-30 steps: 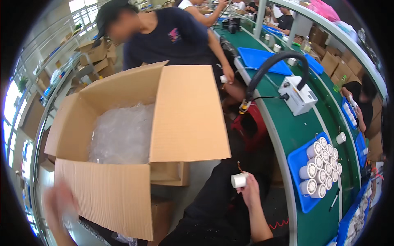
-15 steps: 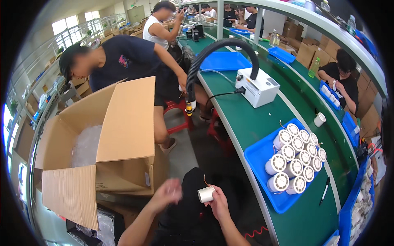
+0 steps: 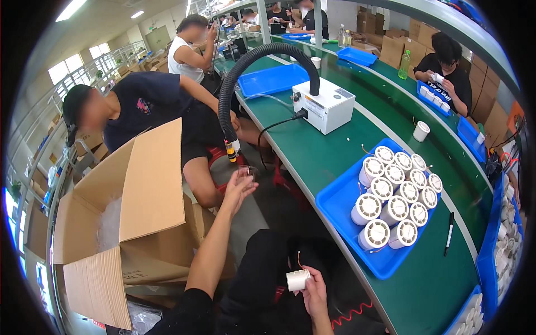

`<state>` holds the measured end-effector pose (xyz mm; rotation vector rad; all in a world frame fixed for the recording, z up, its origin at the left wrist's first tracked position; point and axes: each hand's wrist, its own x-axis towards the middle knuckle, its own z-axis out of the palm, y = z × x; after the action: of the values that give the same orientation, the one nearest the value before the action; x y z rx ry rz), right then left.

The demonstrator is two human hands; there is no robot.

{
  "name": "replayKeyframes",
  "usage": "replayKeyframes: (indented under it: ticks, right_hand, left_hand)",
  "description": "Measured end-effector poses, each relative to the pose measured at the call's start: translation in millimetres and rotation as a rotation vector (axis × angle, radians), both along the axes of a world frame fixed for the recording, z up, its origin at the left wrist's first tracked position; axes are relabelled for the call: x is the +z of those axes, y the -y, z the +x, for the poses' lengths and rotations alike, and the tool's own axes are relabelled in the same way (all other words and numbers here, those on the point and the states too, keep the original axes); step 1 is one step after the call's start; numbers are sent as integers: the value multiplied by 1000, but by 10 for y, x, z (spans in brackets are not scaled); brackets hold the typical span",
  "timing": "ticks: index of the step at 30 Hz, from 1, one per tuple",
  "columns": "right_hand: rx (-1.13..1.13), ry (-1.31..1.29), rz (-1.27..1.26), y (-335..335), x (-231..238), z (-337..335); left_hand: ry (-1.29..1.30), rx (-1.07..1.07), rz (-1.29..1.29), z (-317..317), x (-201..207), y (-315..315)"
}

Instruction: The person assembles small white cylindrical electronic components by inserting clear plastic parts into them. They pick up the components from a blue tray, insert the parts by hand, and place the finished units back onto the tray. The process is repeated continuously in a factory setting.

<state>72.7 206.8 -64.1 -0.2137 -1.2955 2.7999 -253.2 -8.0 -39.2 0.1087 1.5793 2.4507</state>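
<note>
Head view, edges and room: the green bench (image 3: 416,279) runs down my right side, its pale near edge curving from the upper middle to the lower right. The cardboard box (image 3: 152,187) stands to my left, flaps spread outward. Between box and bench edge lies a strip of dark floor (image 3: 296,219), and both my hands are over this side of the edge. A co-worker's knee (image 3: 202,177) borders the strip at its far end. The black hose (image 3: 224,100) arches from the white box-shaped unit (image 3: 324,106) over the edge, its yellow-banded nozzle (image 3: 230,149) hanging just above my left fingertips in the picture; I cannot tell the gap in depth. On the bench, the blue tray (image 3: 340,196) sits close to the edge, with a batch of like cylinders (image 3: 382,188) massed toward its far side. A black marker (image 3: 449,234) lies right of it.

Head view, grip: my left hand (image 3: 239,191) is extended, thumb and fingers pinching a transparent piece (image 3: 248,172) at the fingertips; its exact shape is hard to read. My right hand (image 3: 315,291), low and near my lap, pinches the white cylinder (image 3: 297,280), whose body projects leftward past the fingers. A thin reddish lead (image 3: 300,259) rises from it.
</note>
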Motion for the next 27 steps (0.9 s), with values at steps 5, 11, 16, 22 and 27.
replayKeyframes:
  ticks: [5,11,16,22,27]
  right_hand:
    - [-71,-10,511,-149,267,-168]
    - [183,-317,1017,-327,871,-500]
    - [362,-341,1011,-427,1009,-441]
    - [514,-396,868,-400,987,-406]
    - [497,-415,842,-456,940,-408]
  left_hand:
    - [-36,-368,-81,874,43,-46]
    - [-117,-440,-231,2033,297,253]
    - [-90,-556,-339,2220,343,152]
    - [-114,-609,-349,2252,389,193]
    - [-244,-773,-564,2166,601,201]
